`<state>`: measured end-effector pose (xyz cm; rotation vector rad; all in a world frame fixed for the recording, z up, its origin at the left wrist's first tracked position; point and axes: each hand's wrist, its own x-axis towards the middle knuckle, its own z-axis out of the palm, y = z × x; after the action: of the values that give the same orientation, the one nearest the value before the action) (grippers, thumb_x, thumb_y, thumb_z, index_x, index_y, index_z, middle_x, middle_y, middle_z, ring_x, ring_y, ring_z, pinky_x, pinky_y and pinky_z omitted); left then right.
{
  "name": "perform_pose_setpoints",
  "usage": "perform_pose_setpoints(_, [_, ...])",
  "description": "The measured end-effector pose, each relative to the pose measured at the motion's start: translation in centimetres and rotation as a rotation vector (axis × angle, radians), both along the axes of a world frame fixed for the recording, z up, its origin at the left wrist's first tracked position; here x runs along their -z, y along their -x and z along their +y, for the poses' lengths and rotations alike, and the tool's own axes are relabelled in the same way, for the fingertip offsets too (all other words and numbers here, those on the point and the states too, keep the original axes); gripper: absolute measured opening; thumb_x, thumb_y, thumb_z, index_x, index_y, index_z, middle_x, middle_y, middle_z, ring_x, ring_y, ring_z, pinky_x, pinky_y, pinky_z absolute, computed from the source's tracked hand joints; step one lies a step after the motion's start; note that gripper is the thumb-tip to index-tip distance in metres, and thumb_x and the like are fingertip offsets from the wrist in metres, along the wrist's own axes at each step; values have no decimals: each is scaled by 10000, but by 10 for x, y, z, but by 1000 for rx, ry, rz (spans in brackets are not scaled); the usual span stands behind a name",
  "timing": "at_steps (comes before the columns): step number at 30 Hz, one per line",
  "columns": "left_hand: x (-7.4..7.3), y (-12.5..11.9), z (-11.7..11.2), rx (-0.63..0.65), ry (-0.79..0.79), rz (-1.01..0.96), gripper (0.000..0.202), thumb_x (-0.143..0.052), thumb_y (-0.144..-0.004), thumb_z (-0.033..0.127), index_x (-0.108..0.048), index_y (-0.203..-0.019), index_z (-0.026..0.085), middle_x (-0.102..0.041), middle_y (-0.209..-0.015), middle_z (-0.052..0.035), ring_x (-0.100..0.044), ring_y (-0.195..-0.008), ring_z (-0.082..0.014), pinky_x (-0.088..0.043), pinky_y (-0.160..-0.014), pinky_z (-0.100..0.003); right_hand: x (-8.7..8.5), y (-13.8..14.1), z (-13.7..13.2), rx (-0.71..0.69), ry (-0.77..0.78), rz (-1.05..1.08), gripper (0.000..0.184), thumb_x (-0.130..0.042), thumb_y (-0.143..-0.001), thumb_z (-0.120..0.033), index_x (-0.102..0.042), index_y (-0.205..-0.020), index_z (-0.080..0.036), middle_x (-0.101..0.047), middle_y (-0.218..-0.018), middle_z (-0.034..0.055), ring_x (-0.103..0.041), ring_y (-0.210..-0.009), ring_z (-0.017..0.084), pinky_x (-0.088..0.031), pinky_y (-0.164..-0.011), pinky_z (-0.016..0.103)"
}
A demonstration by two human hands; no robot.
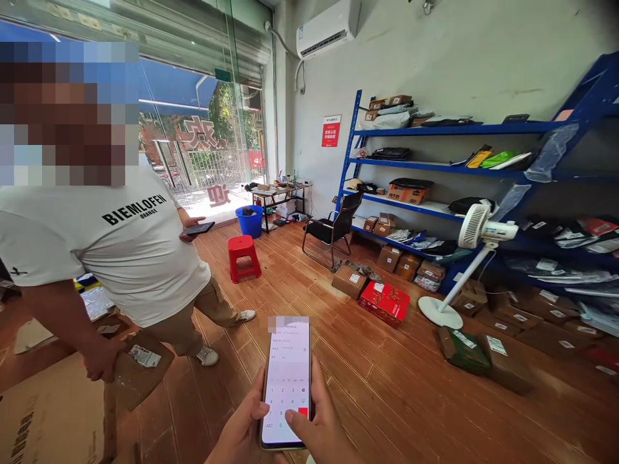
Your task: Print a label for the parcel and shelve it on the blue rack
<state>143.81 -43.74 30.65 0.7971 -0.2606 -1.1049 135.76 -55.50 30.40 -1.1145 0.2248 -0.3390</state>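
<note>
Left hand [247,412] and right hand [325,422] half-curl round a dark-edged, oblong glass smartphone [286,368]; probably light, slippery; best gripped along its edges; back hidden.

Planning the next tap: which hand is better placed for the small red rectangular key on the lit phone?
Probably the right hand: its thumb lies over the screen beside the red key. The left hand holds the phone's opposite edge, thumb near the 7.
</note>
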Motion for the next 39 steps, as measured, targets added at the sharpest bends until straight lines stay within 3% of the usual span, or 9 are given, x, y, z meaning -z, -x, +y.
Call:
perform_pose_setpoints(7, [-3, 0, -3, 16, 36, -2, 866, -513, -763, 261, 23, -1440, 304, -552, -1289, -83, -573, -1034, -294, -497, -491, -258, 0, -1, -1, -17, 7, -6, 980, -723, -632, -510, -153, -1382, -241, -608, -1126, 101, -601, -897, 242, -490, -778, 398])
perform_pose_setpoints(12, [-3, 0, -2, 42, 26, 12, 853, -485, -796, 270, 88, -1425, 328, -522, -1321, -85, -570, -1039, -306, -512, -476, -280, 1, 0, 0, -12, 8, -10, 977, -722, -632, -516, -161, -1381, -236, -612, -1132, 108, -608, -892, 241, -494, -769, 391])
perform_pose_setpoints(18, [-3, -2, -1, 64, 30, -1, 805, -496, -790, 269, -23, -1439, 329, -565, -1268, -89, -581, -1010, -304, -502, -474, -269, 1, 0, 1, 9, -6, -16, 1001, -729, -623, -511, -147, -1392, -242, -620, -1114, 100, -620, -863, 239, -499, -765, 397])
perform_pose_setpoints(30, [-7, 1, -3, 12, -21, 12, 881, -498, -761, 257, 63, -1440, 286, -512, -1332, -91, -531, -1105, -316, -474, -486, -275, 3, 1, 0, 4, -15, 5, 1047, -732, -615, -538, -110, -1403, -238, -604, -1157, 114, -610, -923, 252, -494, -805, 421])
perform_pose_setpoints(39, [-8, 3, -4, -23, 8, 66, 870, -538, -749, 244, -22, -1449, 274, -574, -1267, -63, -533, -1103, -269, -453, -700, -300, 3, 1, -1, 0, -8, -13, 1023, -728, -619, -522, -135, -1404, -241, -620, -1126, 107, -610, -865, 246, -493, -767, 408])
